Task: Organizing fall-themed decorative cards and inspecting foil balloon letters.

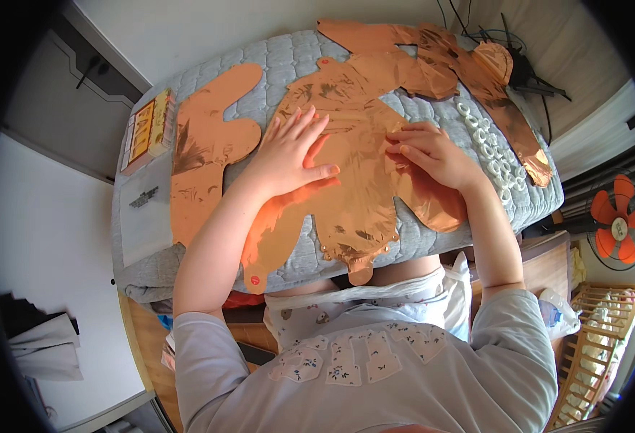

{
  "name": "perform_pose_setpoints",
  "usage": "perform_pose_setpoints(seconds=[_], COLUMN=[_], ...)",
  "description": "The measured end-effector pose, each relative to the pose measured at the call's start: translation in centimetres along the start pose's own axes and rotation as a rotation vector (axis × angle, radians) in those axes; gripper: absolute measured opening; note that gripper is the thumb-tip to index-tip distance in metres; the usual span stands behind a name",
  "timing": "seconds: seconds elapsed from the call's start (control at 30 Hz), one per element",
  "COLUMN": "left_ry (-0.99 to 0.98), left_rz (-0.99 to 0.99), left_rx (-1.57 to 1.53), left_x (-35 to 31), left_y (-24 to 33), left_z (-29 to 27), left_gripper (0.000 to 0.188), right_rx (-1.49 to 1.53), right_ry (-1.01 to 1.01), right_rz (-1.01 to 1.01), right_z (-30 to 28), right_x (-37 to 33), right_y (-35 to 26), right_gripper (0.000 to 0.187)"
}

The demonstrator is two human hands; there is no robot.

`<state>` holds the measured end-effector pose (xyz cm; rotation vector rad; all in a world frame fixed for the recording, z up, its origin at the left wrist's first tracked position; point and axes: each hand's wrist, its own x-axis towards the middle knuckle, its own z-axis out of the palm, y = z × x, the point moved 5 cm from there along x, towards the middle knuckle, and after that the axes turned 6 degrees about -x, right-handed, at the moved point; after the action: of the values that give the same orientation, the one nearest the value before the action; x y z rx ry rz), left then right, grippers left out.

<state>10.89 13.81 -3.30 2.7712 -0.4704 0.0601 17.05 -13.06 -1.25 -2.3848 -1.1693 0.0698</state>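
A large copper-coloured foil balloon (357, 180), flat and shaped like a figure with limbs, lies on a grey quilted pad (288, 65). My left hand (292, 155) rests flat on it with fingers spread, pressing the foil down. My right hand (429, 151) sits on the balloon's right side, its fingertips curled and pinching at the foil surface near the middle. Small red dots mark the balloon's lower edge.
More flat copper foil shapes lie to the left (206, 151) and at the back right (440, 61). A row of white rings (487, 144) runs along the right. A yellow box (148, 130) sits at the pad's left edge. An orange fan (617, 224) stands at right.
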Motion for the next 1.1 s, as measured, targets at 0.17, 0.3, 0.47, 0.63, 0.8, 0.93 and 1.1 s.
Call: perform_pose_setpoints(seconds=[0.17,0.3,0.47,0.63,0.8,0.93,1.1], left_ry=[-0.009,-0.044,-0.062,-0.077,-0.085,-0.092,-0.095], left_rz=[0.009,-0.006,-0.006,-0.014,-0.021,-0.004,0.002], left_rx=[0.045,-0.004,-0.033,-0.008,-0.021,-0.014,0.008], left_x=[0.0,-0.1,0.0,0.1,0.0,0.3,0.0], left_y=[0.4,0.3,0.1,0.2,-0.1,-0.1,-0.3], left_z=[0.3,0.6,0.8,0.8,0.9,1.3,1.4], left_gripper=[0.108,0.106,0.108,0.108,0.108,0.108,0.107], right_rx=[0.015,0.021,0.012,0.1,0.092,0.173,0.084], right_ry=[0.021,0.021,0.029,0.006,0.017,0.035,0.047], right_rz=[-0.018,-0.016,-0.016,0.024,0.024,0.046,0.112], right_z=[0.3,0.4,0.6,0.3,-0.1,-0.1,-2.4], right_x=[-0.1,-0.1,0.0,-0.1,0.1,-0.1,1.1], right_y=[0.5,0.5,0.9,0.8,-0.1,0.4,-1.3], right_gripper=[0.035,0.034,0.034,0.036,0.032,0.031,0.038])
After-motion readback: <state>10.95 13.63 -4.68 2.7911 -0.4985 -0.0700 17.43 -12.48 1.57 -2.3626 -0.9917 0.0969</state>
